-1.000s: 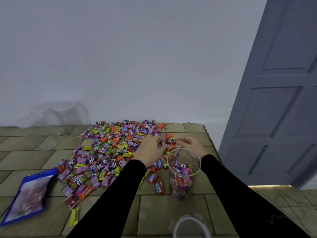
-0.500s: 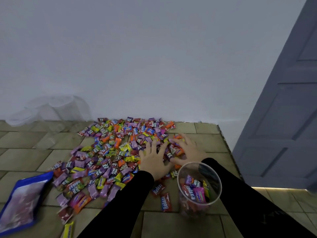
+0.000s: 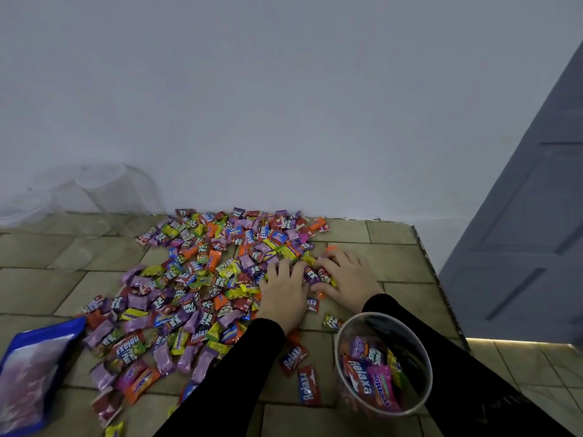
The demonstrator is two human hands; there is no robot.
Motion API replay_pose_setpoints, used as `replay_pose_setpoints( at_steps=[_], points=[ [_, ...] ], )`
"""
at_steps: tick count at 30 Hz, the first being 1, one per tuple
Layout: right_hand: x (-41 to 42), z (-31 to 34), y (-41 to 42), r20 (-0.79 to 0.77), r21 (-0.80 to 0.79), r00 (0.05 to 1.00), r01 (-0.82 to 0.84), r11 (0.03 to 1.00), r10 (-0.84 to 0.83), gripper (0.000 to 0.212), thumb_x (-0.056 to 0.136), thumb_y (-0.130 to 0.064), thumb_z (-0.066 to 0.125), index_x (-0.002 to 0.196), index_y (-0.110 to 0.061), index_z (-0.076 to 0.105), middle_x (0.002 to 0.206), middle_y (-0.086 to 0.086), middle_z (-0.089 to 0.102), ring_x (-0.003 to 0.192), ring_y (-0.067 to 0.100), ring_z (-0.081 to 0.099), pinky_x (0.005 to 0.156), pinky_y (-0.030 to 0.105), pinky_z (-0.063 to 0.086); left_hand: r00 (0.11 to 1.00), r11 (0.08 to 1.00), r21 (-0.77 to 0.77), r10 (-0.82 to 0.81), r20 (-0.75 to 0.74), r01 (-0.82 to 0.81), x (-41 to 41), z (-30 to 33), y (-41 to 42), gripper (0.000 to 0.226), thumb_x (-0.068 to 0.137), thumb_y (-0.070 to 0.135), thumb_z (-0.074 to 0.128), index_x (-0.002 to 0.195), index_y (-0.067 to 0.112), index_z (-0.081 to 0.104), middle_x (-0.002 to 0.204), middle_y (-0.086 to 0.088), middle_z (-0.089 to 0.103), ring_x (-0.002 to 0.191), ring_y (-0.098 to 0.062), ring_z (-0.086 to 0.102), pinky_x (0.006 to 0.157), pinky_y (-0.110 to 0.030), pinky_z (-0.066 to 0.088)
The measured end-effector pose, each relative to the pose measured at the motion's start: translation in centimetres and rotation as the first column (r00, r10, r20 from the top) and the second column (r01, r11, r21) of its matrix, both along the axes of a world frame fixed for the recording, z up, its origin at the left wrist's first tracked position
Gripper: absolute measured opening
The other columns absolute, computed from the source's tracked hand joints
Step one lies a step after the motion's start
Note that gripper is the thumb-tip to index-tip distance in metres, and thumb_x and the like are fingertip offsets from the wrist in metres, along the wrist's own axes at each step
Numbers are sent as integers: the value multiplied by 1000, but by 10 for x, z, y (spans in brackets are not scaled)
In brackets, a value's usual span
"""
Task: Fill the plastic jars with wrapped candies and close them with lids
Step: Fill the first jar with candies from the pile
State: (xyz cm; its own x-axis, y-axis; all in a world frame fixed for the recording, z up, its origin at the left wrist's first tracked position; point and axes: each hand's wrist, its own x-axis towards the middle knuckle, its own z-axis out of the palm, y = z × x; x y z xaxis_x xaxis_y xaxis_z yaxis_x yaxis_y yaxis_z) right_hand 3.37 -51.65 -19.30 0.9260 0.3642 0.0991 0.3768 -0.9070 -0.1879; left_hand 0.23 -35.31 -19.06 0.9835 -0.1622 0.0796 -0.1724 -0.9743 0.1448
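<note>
A wide heap of wrapped candies (image 3: 202,279) in many colours lies spread on the tiled table (image 3: 394,266). A clear plastic jar (image 3: 383,364), open on top and partly filled with candies, stands at the front right, just under my right forearm. My left hand (image 3: 284,291) lies flat on the right edge of the heap with fingers spread. My right hand (image 3: 345,277) rests beside it, fingers spread, with a few candies between the two hands. No lid shows in this view.
Several empty clear jars (image 3: 104,190) stand against the white wall at the back left. A blue candy bag (image 3: 28,376) lies at the front left. The table's right edge drops off beside a grey door (image 3: 530,234).
Both hands went from curled over candies near the jar mouth to spread flat on the heap's right edge. The camera moved closer, so the jar now sits lower right.
</note>
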Motion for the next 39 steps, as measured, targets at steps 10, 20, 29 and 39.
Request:
replay_pose_setpoints(
  at_steps=[10, 20, 29, 39],
  points=[
    [10, 2, 7, -129, 75, 991, 47, 996, -37, 30, 99, -39, 43, 114, -16, 55, 127, 4, 53, 129, 19, 39, 100, 33, 36, 997, 992, -128, -2, -81, -9, 15, 6, 4, 39, 102, 38, 34, 133, 15, 37, 129, -6, 43, 118, -25, 36, 93, -41, 42],
    [1, 18, 3, -116, 429, 993, 64, 901, -15, 9, 96, -31, 52, 90, -24, 52, 85, -7, 56, 83, 16, 51, 76, 31, 39, 995, 963, -252, 104, 10, -98, 8, 24, 6, 33, 103, 41, 26, 114, 17, 46, 113, -2, 50, 112, -25, 40, 97, -45, 32],
    [-14, 66, 0, -80, 625, 997, 51, 779, -2, 9, 98, -23, 51, 91, -17, 53, 84, -5, 57, 74, 3, 52, 64, 4, 37, 986, 937, -341, 125, 111, -80, 1, 41, 0, 29, 104, 37, 26, 108, 16, 46, 100, 0, 47, 100, -23, 42, 89, -40, 33],
    [-28, 122, 3, 7, 780, 997, 46, 624, -82, 13, 96, -32, 52, 91, -21, 58, 84, -13, 61, 74, -6, 54, 67, 6, 38, 972, 654, -755, 138, 190, 55, -16, 100, -9, 29, 104, 35, 29, 85, 16, 41, 75, 1, 42, 68, -15, 39, 57, -26, 30]
  ],
)
